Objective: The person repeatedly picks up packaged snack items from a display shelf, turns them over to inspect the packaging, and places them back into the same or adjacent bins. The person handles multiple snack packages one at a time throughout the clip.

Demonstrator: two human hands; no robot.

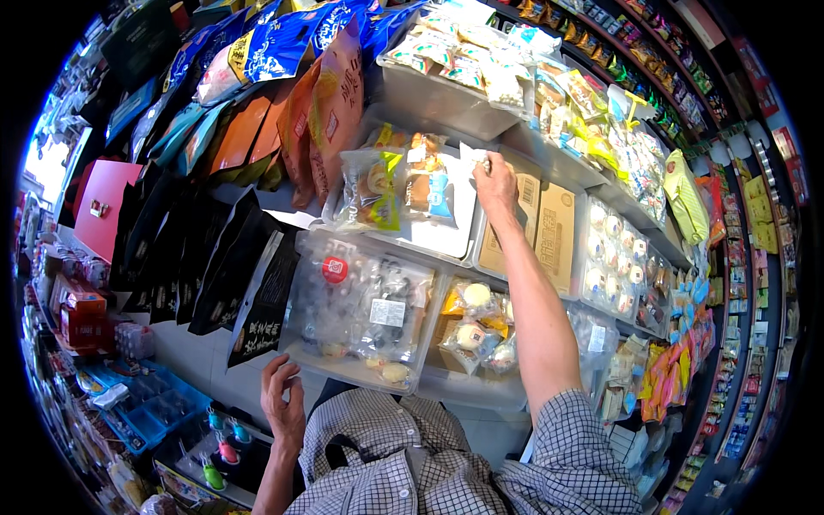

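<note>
My right hand [497,187] is stretched out over the plastic bins, its fingers closed on a small, crumpled white piece [472,154]; whether that is paper, cloth or a packet I cannot tell. Just left of it, packaged bread [427,180] and a clear bag of pastries [371,190] rest on a white surface [458,225] in one bin. Brown cardboard boxes [555,232] fill the bin beneath and right of this hand. Lower down on the left, my left hand [283,399] hangs with nothing in it, fingers apart and slightly bent, below a black pouch [261,302].
Nearer me are clear bins with bagged food [393,322] and round wrapped cakes [473,335]. Raised bins of small packets [450,58] stand behind. Orange pouches [331,116] are at upper left, a blue tray [151,402] at lower left. Stocked shelves [740,322] line the right.
</note>
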